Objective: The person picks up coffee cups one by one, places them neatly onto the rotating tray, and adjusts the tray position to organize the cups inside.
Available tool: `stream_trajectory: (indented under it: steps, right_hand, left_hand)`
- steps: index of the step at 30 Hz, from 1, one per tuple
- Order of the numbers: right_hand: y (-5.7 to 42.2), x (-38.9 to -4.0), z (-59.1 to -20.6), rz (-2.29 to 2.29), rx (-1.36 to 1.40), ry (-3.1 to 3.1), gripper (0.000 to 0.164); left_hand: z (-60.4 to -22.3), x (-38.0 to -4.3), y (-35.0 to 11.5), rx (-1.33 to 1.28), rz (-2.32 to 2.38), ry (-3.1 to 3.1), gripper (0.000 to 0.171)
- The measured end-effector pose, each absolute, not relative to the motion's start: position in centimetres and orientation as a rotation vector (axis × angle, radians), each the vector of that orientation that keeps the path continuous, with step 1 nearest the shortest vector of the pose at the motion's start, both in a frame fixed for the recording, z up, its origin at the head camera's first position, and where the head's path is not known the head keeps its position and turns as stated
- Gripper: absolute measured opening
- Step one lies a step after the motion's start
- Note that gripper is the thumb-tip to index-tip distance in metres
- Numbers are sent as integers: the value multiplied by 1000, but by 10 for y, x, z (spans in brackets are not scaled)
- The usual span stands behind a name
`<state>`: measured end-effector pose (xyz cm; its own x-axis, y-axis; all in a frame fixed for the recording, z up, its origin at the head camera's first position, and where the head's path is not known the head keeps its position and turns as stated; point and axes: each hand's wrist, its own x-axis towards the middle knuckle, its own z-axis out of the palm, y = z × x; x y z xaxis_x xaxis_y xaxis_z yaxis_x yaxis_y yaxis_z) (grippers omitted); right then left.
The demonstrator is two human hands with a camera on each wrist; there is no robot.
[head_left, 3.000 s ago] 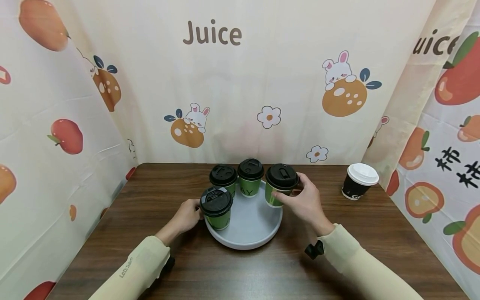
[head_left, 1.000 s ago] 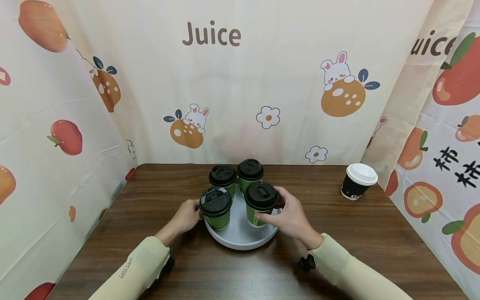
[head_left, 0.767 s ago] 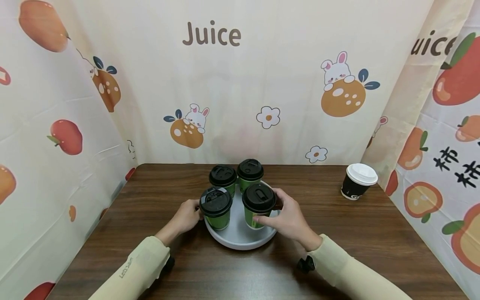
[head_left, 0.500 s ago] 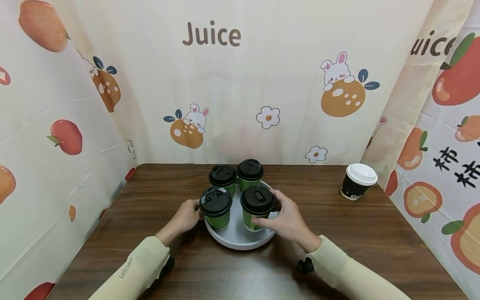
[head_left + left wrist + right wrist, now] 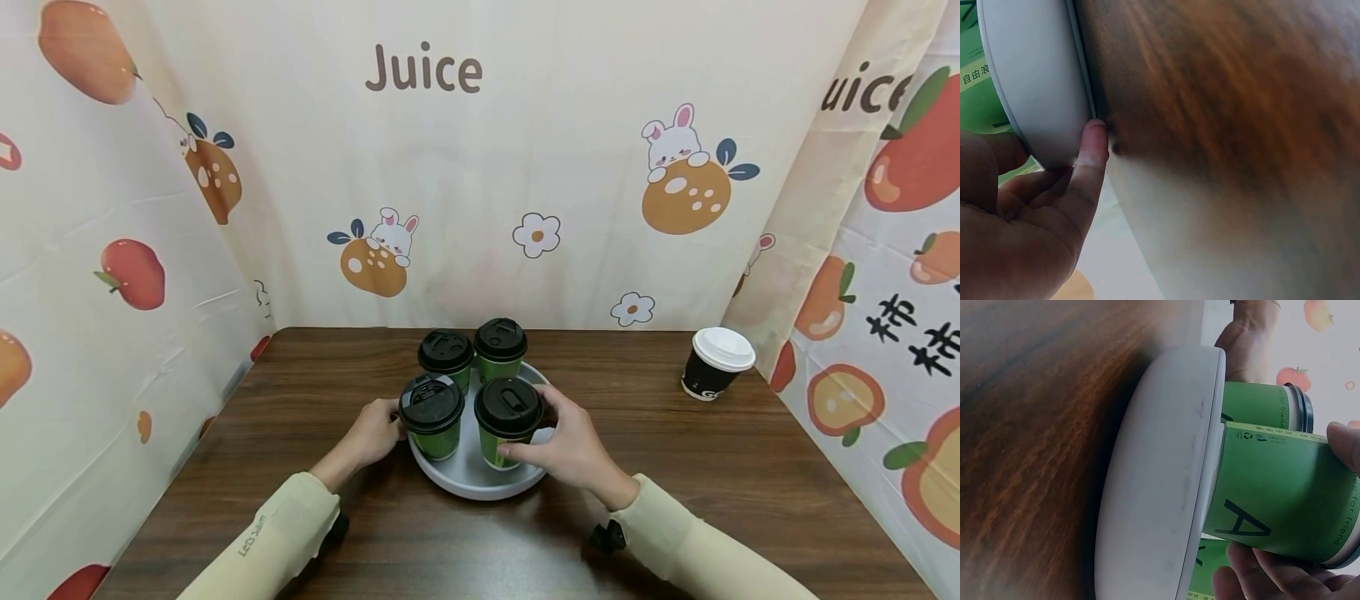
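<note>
1. Cream fabric curtain (image 5: 465, 167), printed with fruit, rabbits and the word "Juice", is hanging behind a dark brown wood-grain table (image 5: 495, 558).
2. Round, pale grey tray with a raised rim (image 5: 480, 490) is lying flat near the middle of the table.
3. Right hand (image 5: 573, 446) is clasping a green cylindrical cup with a black lid (image 5: 508, 417), the thumb pressing its near side and the fingers curling round the far side.
4. This held cup is occupying the front right part of the tray area, beside the front-left cup. Its long axis is running close to vertical, lid pointing up and base down; in the sideways right wrist view the base is pointing left, and a dark letter "A" is facing the camera. Whether the base is touching the tray floor cannot be told.
5. Left hand (image 5: 375, 433) is pinching the tray's left rim, thumb inside and fingers against the outer wall.
6. Three matching green, black-lidded cups are standing upright on the tray: front-left cup (image 5: 432, 417), back-left cup (image 5: 446, 354) and back-right cup (image 5: 501, 346), all lids facing up.
7. Black cup with a white lid (image 5: 716, 364) is standing upright at the right rear of the table, well apart from the tray.
8. Pale yellow-green sleeves (image 5: 277, 533) are covering both forearms.
</note>
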<state>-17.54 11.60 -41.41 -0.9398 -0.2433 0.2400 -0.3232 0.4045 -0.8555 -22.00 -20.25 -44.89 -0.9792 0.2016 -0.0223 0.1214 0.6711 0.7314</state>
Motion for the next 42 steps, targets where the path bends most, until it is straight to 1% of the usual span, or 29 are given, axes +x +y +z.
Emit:
stream_trajectory:
  steps: [6, 15, 24, 42]
  right_hand:
    - [114, -172, -415, 1613, 525, -2583, 74]
    - [111, -169, -417, 1599, 550, -2581, 80]
    - [109, -167, -419, 1590, 612, -2577, 77]
    - [109, -165, -425, 1578, 674, -2570, 78]
  left_hand:
    - [-449, -220, -203, 268, 1205, 2779, 21]
    - [-448, -220, -203, 260, 1199, 2774, 21]
    - [-448, -220, -201, 249, 1228, 2781, 20]
    - [-449, -220, -202, 246, 1225, 2783, 21]
